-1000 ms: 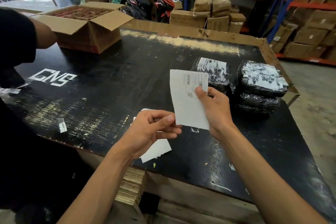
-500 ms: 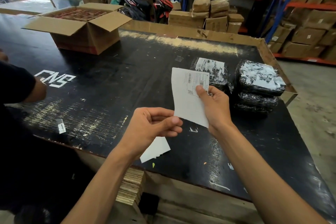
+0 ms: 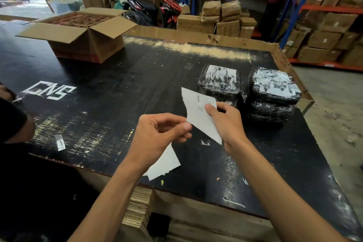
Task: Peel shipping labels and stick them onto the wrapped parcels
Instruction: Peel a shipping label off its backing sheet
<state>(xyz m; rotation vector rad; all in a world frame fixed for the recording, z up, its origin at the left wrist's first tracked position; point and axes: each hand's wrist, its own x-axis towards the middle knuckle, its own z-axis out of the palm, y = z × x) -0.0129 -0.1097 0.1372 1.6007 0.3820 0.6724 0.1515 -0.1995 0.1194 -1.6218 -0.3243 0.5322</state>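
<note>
Currently: shipping label (image 3: 198, 112), white sheet w/ barcode print, curled, held above black table (image 3: 117, 92). R hand (image 3: 225, 122) pinches its far part; L hand (image 3: 159, 135) pinches near corner. Loose white sheets (image 3: 167, 163) lie under L wrist nr front edge. Wrapped parcels (image 3: 273, 84), black film, stacked just behind label by right rim. Open carton (image 3: 82, 37) far-left, well apart; mid table bare
</note>
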